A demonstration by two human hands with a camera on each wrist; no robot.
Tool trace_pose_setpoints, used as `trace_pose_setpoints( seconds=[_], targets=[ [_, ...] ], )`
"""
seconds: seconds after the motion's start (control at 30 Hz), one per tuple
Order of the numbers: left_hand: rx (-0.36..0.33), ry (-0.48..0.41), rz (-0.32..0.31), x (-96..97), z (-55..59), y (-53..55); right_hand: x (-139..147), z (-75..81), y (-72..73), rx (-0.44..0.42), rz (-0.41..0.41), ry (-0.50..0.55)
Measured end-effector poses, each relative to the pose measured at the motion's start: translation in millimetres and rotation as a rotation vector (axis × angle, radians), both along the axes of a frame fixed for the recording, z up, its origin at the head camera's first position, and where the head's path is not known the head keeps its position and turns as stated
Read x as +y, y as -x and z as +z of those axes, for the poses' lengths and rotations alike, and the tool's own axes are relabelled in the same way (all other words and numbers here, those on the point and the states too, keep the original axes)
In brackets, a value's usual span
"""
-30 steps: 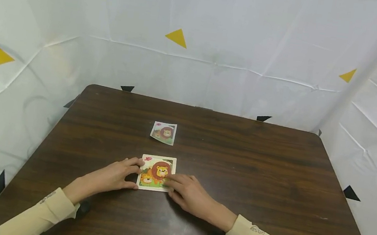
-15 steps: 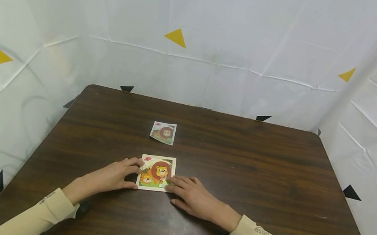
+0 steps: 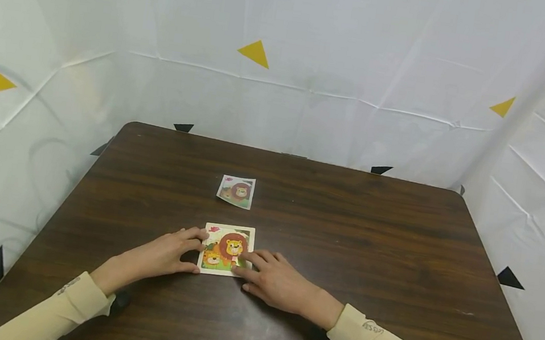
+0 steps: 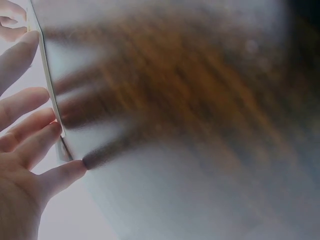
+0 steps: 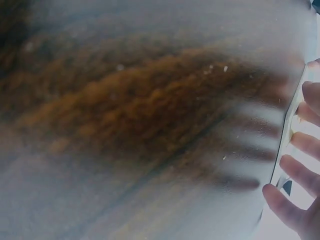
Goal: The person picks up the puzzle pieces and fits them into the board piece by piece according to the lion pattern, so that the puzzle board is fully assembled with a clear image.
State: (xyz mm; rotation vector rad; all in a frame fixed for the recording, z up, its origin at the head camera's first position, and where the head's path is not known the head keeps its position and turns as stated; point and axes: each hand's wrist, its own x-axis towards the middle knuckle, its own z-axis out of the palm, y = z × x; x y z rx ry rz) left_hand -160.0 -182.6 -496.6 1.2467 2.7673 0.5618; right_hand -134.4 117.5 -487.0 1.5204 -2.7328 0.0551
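Note:
A small square jigsaw puzzle (image 3: 227,244) in a pale frame lies flat on the table, picturing a lion and a smaller orange animal. My left hand (image 3: 163,251) rests along the frame's left edge, fingertips on the border and thumb at the near left corner. Over the lower right part of the picture, fingertips of my right hand (image 3: 278,283) touch the pieces, covering that corner. In the left wrist view, the spread fingers of the left hand (image 4: 22,150) meet the frame's thin edge. The right hand (image 5: 302,170) shows similarly at the frame's opposite edge in its wrist view.
Behind the puzzle lies a paper picture card (image 3: 237,192) with the same lion scene, one corner curling. The dark wooden table (image 3: 370,252) is enclosed by white sheeting (image 3: 321,38) with yellow and black triangles.
My right hand drew back slightly to the right, then moved left again, its fingertips now at the lower right pieces. The left hand and the frame have stayed in place.

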Motion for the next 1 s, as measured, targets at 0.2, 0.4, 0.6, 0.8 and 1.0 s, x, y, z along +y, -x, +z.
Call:
trace_pose_setpoints(
  seconds=[0.2, 0.4, 0.6, 0.8, 1.0],
  targets=[
    [0.02, -0.018, -0.018, 1.6, 1.7, -0.3, -0.4, -0.1, -0.4, 0.014, 0.004, 0.005],
    [0.019, -0.029, -0.02, 2.3, 2.7, 0.6, -3.1, 2.0, -2.0, 0.087, 0.006, -0.029],
    [0.014, -0.025, -0.02, 1.8, 1.9, 0.7, -8.3, 5.0, -5.6, 0.177, 0.023, -0.138],
    [0.016, -0.021, -0.016, 0.9, -0.5, 1.1, -10.6, 6.6, -4.5, 0.106, -0.005, -0.097],
    [0.001, -0.017, -0.004, 0.8, -0.3, 0.0, -12.7, 6.9, -4.3, 0.148, 0.01, -0.124]
  ],
)
